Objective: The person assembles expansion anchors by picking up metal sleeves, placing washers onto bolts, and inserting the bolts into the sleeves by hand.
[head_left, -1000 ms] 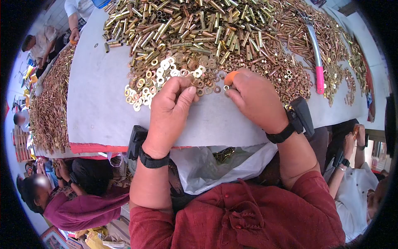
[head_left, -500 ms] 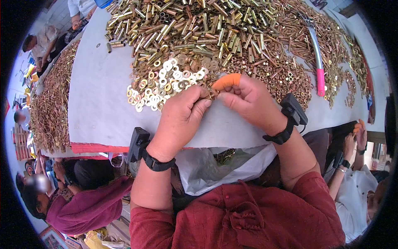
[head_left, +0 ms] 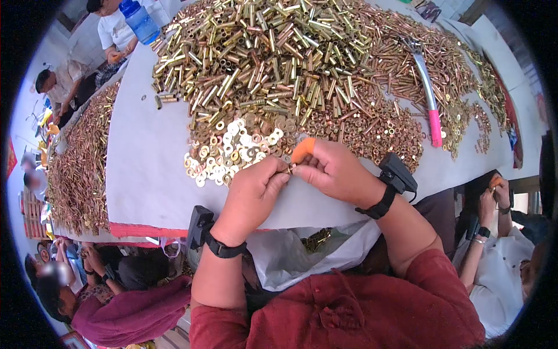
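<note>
My left hand (head_left: pixel 256 192) and my right hand (head_left: pixel 331 171) meet fingertip to fingertip over the near side of the table. Both are closed in a pinch on a small brass-coloured metal part (head_left: pixel 290 169), mostly hidden by the fingers. An orange cover (head_left: pixel 303 150) wraps my right index finger. Just beyond my left hand lie shiny flat washers (head_left: pixel 229 152). Small nuts (head_left: pixel 381 136) are heaped past my right hand. Behind these rises a large pile of yellowish metal sleeves (head_left: pixel 261 55).
A pink-handled metal tool (head_left: pixel 431 110) lies to the right among copper-coloured rods (head_left: pixel 386 75). Below the table edge, an open white bag (head_left: pixel 279 262) holds some metal pieces. A blue bottle (head_left: pixel 139 22) stands far left. Other people sit on both sides, one with hands (head_left: pixel 494 200) at right.
The view has shifted, so the table and piles sit lower at the front. My hands stay together at the small part, with the fingers slightly rearranged. The right neighbour's hands have come together.
</note>
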The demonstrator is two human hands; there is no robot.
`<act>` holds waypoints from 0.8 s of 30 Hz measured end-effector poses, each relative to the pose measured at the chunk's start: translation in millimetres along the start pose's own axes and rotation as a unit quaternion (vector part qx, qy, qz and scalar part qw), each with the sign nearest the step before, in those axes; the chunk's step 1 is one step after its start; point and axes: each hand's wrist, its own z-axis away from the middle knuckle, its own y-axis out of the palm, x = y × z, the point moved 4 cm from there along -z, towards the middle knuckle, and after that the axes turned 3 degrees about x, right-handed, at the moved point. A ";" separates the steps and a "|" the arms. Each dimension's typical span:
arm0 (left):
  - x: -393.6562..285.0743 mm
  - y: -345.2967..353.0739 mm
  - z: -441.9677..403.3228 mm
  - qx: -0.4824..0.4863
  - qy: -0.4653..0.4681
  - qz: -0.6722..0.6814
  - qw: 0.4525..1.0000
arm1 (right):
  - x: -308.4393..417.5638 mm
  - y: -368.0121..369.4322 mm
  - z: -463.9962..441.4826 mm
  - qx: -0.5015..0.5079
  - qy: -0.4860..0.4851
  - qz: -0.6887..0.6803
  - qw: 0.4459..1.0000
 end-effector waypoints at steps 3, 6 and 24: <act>-4.4 -2.0 0.1 0.004 -0.015 0.019 1.000 | -3.6 0.8 0.0 0.010 0.002 -0.083 0.996; -3.3 -0.6 0.3 0.009 -0.017 0.029 0.999 | -4.3 0.4 0.9 0.002 -0.015 -0.089 0.996; 5.7 3.0 -1.6 -0.035 -0.055 0.099 0.993 | -19.8 10.1 -0.4 -0.089 0.034 -0.211 0.973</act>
